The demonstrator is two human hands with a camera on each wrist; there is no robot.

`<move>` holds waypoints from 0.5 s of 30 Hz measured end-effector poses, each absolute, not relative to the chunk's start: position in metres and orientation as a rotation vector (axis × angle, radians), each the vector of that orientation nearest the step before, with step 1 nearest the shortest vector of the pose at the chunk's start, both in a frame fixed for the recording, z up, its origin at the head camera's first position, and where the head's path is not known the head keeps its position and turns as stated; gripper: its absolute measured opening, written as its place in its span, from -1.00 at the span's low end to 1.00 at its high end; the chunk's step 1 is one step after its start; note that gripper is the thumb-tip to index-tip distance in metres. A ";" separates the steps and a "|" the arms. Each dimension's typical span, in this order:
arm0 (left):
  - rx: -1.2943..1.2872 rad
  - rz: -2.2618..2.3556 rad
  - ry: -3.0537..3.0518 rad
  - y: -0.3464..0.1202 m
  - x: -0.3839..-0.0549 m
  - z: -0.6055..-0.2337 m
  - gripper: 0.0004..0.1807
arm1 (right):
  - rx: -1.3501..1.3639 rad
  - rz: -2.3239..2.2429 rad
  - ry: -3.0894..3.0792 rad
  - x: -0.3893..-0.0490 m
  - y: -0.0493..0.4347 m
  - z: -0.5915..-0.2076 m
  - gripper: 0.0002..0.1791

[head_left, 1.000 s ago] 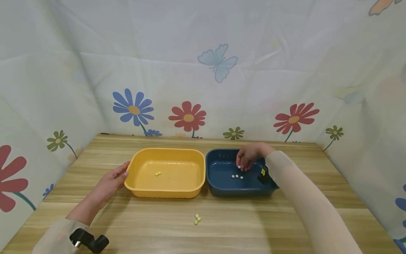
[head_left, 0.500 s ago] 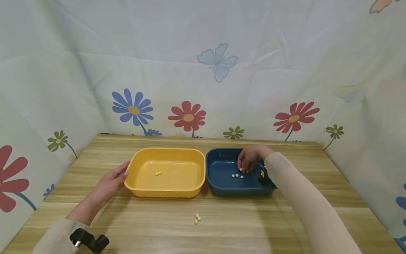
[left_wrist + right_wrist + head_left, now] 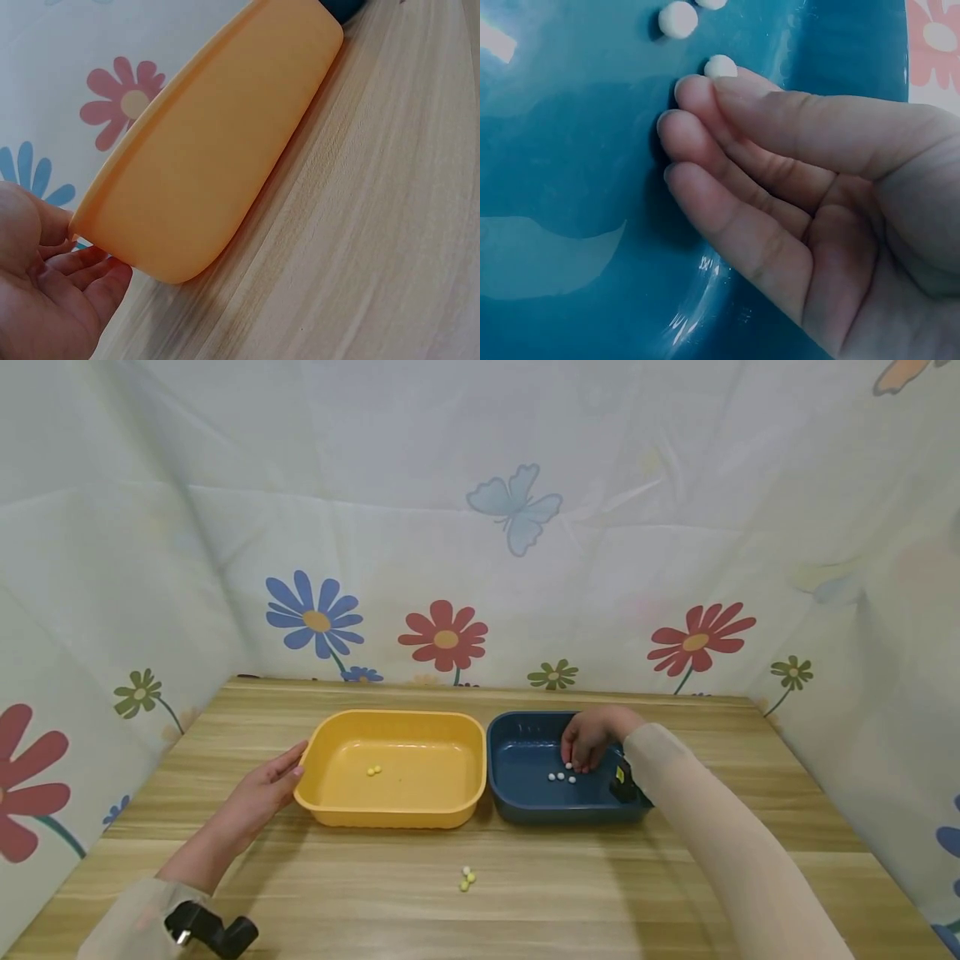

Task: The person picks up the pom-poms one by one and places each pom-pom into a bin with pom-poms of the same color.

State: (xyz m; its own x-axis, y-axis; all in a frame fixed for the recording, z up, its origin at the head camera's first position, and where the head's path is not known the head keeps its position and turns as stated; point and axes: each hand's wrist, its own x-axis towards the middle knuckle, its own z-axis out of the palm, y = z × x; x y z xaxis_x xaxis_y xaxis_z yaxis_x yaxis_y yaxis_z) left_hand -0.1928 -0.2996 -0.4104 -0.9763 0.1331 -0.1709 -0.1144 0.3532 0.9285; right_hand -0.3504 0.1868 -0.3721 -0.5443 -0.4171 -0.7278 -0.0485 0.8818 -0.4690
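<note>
L side: black wrist cam (image 3: pixel 210 927) at L cuff. L hand (image 3: pixel 262 789) at L end of yellow tray (image 3: pixel 401 819); fingers relaxed, tips touching rim & outer wall, no firm grip obs. Prob. there to keep tray from sliding; no lifting evident, tray sits flat on wood-grain table (image 3: pixel 360 902).

Yellow tray contents: two yellow balls (image 3: pixel 371 772), side by side on tray floor, L of centre. Colour appears matched to tray.

Centre, on table, near side of trays: loose cluster, i.e. one white ball (image 3: pixel 467 871) & two yellow-green balls (image 3: pixel 464 886), v. close together. Colours mixed here, unlike in trays; spot near the join btwn trays poss. chosen for easy reach to either.

R of that: blue tray (image 3: pixel 566 816), just beside yellow tray, near sides roughly in line. Contents: three white balls (image 3: pixel 561 777) in short row, prob. kept apart from yellow by intent.

R hand (image 3: pixel 592 739) inside blue tray, entering from R: thumb & index pinch a fourth white ball (image 3: pixel 721 67); other fingers alongside, holding nothing. Tip pinch suits so small & round an item; low hand posn. prob. limits roll on release. Ball touching tray floor: can't confirm. Second wrist cam (image 3: pixel 622 781) at R wrist.
</note>
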 end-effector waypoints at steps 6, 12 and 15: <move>0.006 1.663 2.405 -0.299 -0.193 -0.410 -0.31 | -0.340 -0.487 2.105 -0.348 0.186 -0.368 -0.89; 0.001 1.661 2.397 -0.300 -0.192 -0.410 -0.29 | -0.325 -0.504 2.121 -0.347 0.185 -0.364 -0.86; 0.004 1.667 2.395 -0.301 -0.191 -0.410 -0.29 | -0.362 -0.498 2.150 -0.345 0.185 -0.356 -0.84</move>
